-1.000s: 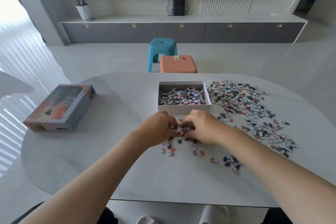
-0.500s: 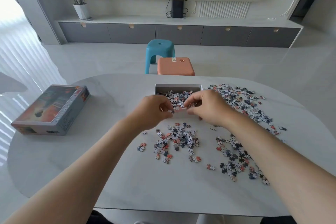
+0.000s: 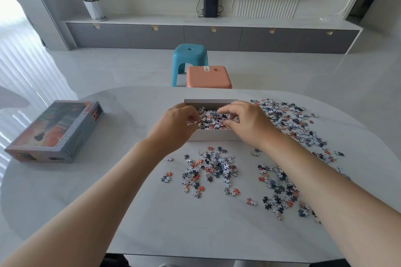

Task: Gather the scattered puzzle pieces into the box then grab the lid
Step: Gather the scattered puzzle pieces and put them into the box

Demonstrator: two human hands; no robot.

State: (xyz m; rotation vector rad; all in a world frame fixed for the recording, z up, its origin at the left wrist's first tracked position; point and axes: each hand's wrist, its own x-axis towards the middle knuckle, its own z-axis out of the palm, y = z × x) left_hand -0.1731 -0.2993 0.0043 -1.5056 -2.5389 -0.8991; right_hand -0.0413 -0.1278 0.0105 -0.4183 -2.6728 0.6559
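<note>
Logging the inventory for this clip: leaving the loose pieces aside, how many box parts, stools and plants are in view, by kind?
Open box: 1
Lid: 1
Stools: 2, the blue stool and the orange stool
Potted plant: 1
Total: 5

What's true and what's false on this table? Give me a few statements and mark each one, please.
1. The left hand and right hand are both over the open box. True.
2. The lid sits on the box. False: it lies apart, at the left side of the table.
3. Loose pieces lie on the table in front of the box. True.
4. The box is empty. False: it already holds many pieces.
5. A blue stool stands beyond the table. True.
</note>
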